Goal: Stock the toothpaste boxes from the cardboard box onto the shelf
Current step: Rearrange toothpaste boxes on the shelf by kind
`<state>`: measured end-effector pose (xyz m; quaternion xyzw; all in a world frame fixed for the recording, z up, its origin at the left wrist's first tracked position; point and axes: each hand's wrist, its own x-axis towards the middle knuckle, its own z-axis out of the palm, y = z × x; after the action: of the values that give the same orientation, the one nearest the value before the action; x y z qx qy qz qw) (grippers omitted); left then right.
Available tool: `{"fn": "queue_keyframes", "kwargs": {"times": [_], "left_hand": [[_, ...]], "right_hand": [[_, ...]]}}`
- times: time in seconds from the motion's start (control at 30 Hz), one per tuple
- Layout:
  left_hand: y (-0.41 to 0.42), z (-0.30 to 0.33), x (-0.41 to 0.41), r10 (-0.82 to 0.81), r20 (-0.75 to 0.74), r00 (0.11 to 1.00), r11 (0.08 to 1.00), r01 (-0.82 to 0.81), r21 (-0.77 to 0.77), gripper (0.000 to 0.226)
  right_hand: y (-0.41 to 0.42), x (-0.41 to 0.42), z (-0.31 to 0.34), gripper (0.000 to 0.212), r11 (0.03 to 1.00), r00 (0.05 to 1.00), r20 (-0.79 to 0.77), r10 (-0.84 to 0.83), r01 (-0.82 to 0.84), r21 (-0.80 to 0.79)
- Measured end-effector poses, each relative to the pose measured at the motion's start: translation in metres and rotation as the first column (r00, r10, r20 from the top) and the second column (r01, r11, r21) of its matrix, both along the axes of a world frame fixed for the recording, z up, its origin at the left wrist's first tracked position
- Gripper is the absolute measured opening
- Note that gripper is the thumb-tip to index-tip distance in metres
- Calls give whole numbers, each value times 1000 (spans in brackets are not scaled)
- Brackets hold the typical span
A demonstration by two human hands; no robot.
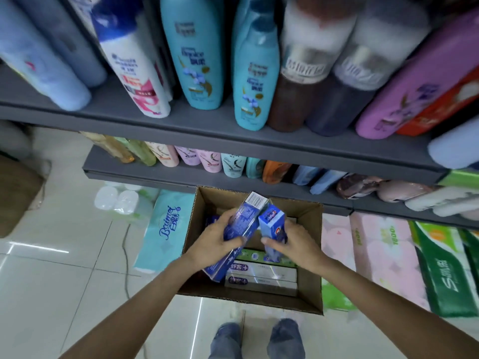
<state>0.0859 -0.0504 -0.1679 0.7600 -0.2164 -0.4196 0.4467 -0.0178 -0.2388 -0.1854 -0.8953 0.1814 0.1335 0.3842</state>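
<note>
An open cardboard box stands on the floor below the grey shelf. Over it my left hand grips a long dark-blue toothpaste box, tilted with its white end up. My right hand holds a lighter blue toothpaste box beside it, also lifted. White and green toothpaste boxes lie flat inside the cardboard box, and another blue one shows behind my left hand.
Shampoo bottles fill the upper shelf; smaller bottles line the lower one. Tissue packs lie on the tiled floor, a teal one left of the cardboard box and pink and green ones to the right. My shoes stand just before the box.
</note>
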Motion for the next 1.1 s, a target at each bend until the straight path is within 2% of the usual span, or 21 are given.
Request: {"fn": "queue_keyframes", "kwargs": {"times": [0.07, 0.2, 0.23, 0.3, 0.33, 0.43, 0.53, 0.63, 0.7, 0.77, 0.83, 0.87, 0.97, 1.0, 1.03, 1.1], "left_hand": [[3, 40, 1, 12, -52, 999, 999, -15, -45, 52], [9, 125, 4, 144, -308, 940, 975, -187, -117, 32], [13, 143, 7, 169, -328, 930, 966, -222, -132, 38], [21, 178, 9, 164, -310, 936, 952, -232, -197, 69], [23, 198, 9, 159, -293, 943, 946, -231, -228, 75], [23, 257, 9, 172, -163, 972, 922, -217, -322, 57], [19, 315, 18, 152, 23, 988, 899, -128, -420, 70], [7, 371, 38, 251, 247, 936, 870, -106, -481, 66], [-5, 401, 54, 320, 376, 870, 862, -102, -497, 64], [-21, 429, 70, 327, 457, 827, 871, -76, -485, 44], [-37, 450, 85, 318, 457, 830, 876, -73, -477, 9], [-45, 457, 92, 325, 440, 837, 875, -91, -475, 10], [-68, 469, 109, 302, 370, 878, 913, -155, -378, 16], [-76, 469, 116, 268, 392, 880, 933, -136, -333, 17], [-85, 467, 123, 211, 462, 861, 958, -88, -274, 18], [-105, 458, 136, 29, 671, 741, 993, 54, -103, 21]], "right_hand": [[2, -7, 39, 71, 999, 999, 44, -23, 21, 42], [8, -13, 127, 39, 997, 974, 211, -78, 71, 39], [9, -13, 151, 37, 995, 960, 260, -101, 96, 35], [11, -13, 198, 37, 988, 926, 346, -151, 137, 64], [11, -13, 221, 37, 985, 905, 390, -170, 148, 85], [6, -12, 284, 37, 980, 834, 514, -198, 160, 118], [-3, -14, 339, 34, 959, 747, 602, -284, 210, 192], [-15, -8, 384, 21, 951, 694, 651, -308, 202, 234], [-24, 1, 403, 32, 950, 680, 666, -307, 177, 257], [-31, 13, 421, 38, 934, 677, 652, -342, 166, 317], [-42, 25, 435, 37, 914, 691, 620, -370, 151, 378], [-47, 30, 442, 37, 913, 702, 609, -369, 153, 378], [-64, 43, 452, 37, 931, 729, 594, -340, 173, 321], [-70, 45, 454, 37, 931, 732, 589, -344, 183, 317], [-76, 47, 454, 37, 929, 732, 585, -350, 192, 316], [-86, 45, 454, 38, 926, 730, 578, -364, 218, 309]]}}
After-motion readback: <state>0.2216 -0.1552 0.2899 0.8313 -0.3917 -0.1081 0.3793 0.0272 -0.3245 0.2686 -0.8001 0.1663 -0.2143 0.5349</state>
